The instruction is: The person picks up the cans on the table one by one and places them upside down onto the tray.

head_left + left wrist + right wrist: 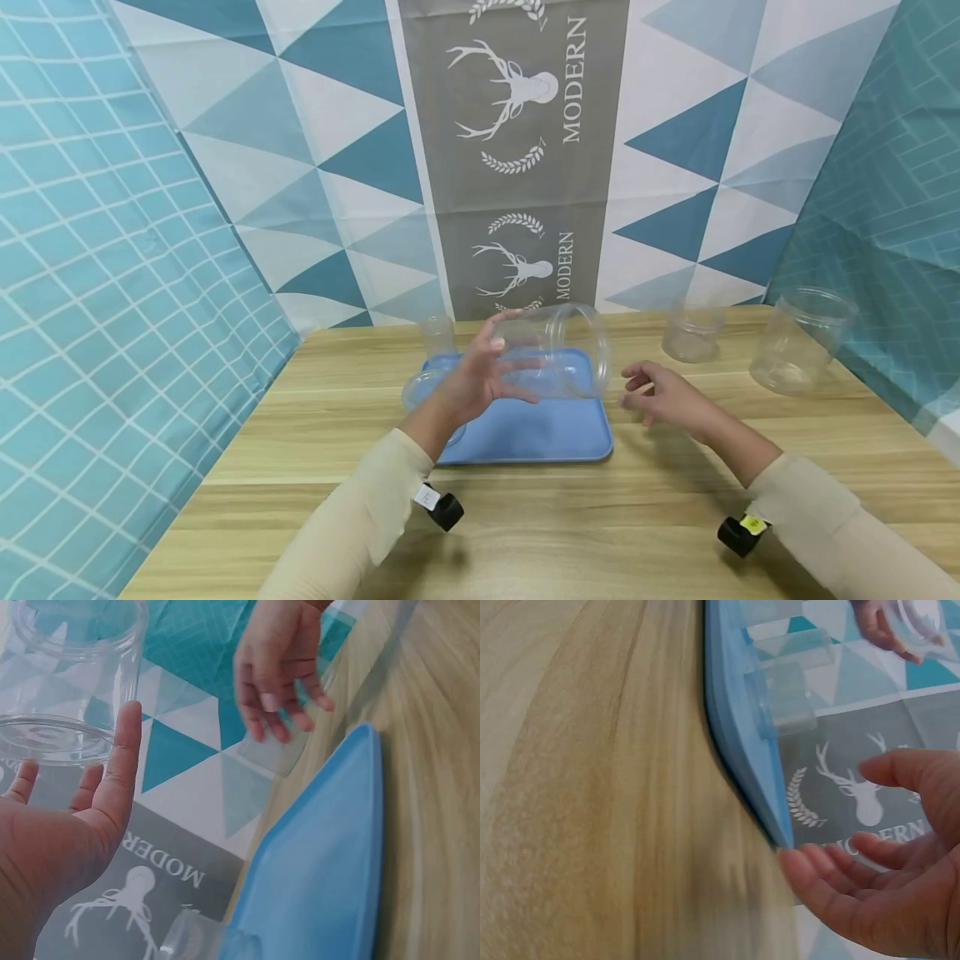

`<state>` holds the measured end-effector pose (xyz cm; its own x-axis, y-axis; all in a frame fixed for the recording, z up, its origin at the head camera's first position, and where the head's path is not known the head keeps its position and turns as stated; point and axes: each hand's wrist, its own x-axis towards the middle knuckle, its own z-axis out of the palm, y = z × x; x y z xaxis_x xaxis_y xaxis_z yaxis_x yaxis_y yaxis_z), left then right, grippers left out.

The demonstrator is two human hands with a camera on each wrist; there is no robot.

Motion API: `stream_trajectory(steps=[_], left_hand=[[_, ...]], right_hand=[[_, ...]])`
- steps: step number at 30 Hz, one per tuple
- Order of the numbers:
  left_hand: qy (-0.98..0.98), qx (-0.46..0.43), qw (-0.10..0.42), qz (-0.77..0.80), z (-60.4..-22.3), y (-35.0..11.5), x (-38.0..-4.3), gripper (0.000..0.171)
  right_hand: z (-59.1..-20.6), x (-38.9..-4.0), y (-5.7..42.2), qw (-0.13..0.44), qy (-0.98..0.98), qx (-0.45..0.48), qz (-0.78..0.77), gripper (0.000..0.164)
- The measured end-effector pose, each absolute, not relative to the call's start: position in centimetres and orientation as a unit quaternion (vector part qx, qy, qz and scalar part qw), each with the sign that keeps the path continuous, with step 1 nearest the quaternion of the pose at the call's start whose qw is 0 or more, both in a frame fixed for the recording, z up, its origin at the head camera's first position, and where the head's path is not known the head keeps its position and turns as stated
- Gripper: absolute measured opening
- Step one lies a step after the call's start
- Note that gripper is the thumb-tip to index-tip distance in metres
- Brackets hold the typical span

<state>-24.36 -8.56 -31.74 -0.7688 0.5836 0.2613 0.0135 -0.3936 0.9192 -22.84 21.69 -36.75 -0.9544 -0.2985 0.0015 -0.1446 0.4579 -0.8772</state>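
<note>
My left hand (474,382) holds a large clear plastic jar (583,354) by its base end, fingers spread round it. The jar lies sideways in the air over the blue tray (525,440), its wide rim facing right. In the left wrist view, fingertips sit against the base of the jar (75,686). My right hand (670,402) hovers empty just right of the tray, fingers loosely bent, a short gap from the jar's rim. In the right wrist view, the fingers (825,881) overlap the corner of the tray (731,705).
Several smaller clear containers (791,697) stand on the tray's left part. At the back right of the wooden table (570,517) are a short clear jar (693,333) and a large clear jar (801,346). A patterned cloth wall (517,192) closes off the back.
</note>
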Motion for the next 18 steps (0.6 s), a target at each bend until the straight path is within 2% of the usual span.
stream_trajectory(steps=[5, 13, 18], left_hand=[[0.542, 0.280, 0.169, 0.774, -30.5, -9.3, -24.3, 0.061], [0.589, 0.304, 0.163, 0.731, -28.9, -11.3, -25.2, 0.066], [0.628, 0.314, 0.164, 0.693, -27.9, -12.5, -25.6, 0.064]], right_hand=[[-37.6, -23.5, 21.1, 0.152, 0.830, -0.110, -0.524, 0.058], [-38.2, -23.9, 19.9, 0.180, 0.818, -0.096, -0.538, 0.058], [-38.4, -24.1, 19.4, 0.196, 0.799, -0.090, -0.562, 0.057]])
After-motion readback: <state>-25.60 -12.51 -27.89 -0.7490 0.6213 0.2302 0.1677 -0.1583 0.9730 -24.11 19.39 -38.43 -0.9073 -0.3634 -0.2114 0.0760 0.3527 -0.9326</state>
